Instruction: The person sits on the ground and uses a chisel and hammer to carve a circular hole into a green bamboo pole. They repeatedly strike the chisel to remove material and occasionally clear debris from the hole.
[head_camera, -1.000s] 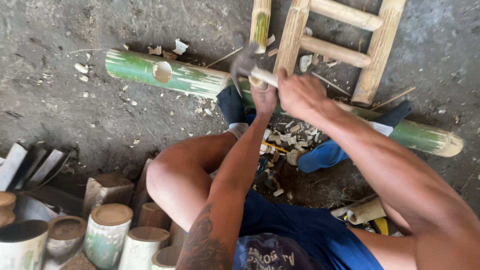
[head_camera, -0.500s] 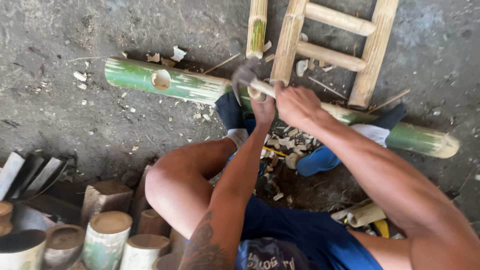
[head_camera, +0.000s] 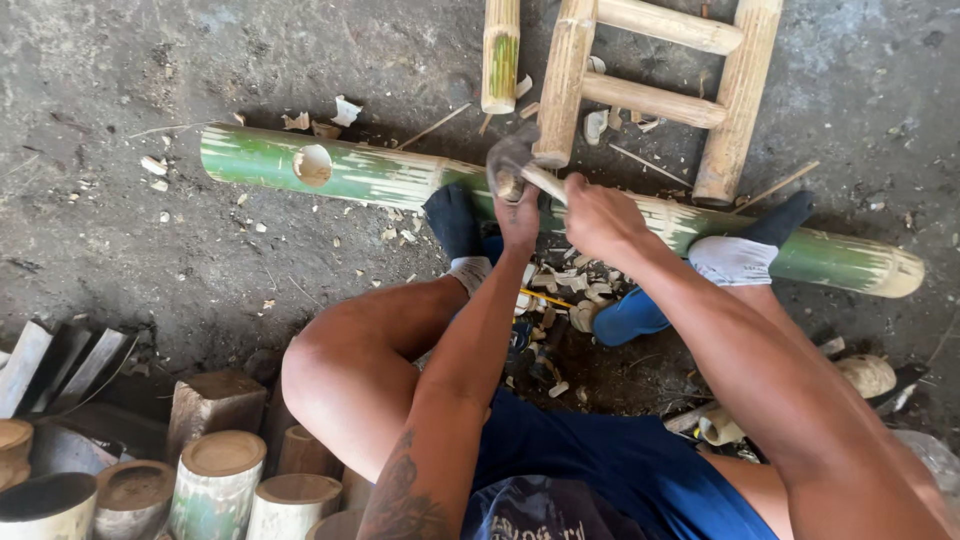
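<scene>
Hammer (head_camera: 512, 160) now lower, on bamboo pole (head_camera: 380, 175), beyond right hand (head_camera: 597, 212) grip.

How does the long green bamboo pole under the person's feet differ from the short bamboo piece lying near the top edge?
The long green bamboo pole lies crosswise, pinned under both feet, with a round hole cut in it. The short bamboo piece lies lengthwise, untouched, mostly pale with a green streak, no hole visible. Both rest on the grey ground.

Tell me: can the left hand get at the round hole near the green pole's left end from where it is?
Probably yes. The left hand rests on the bamboo pole, and nothing covers the pole between it and the hole.
</scene>
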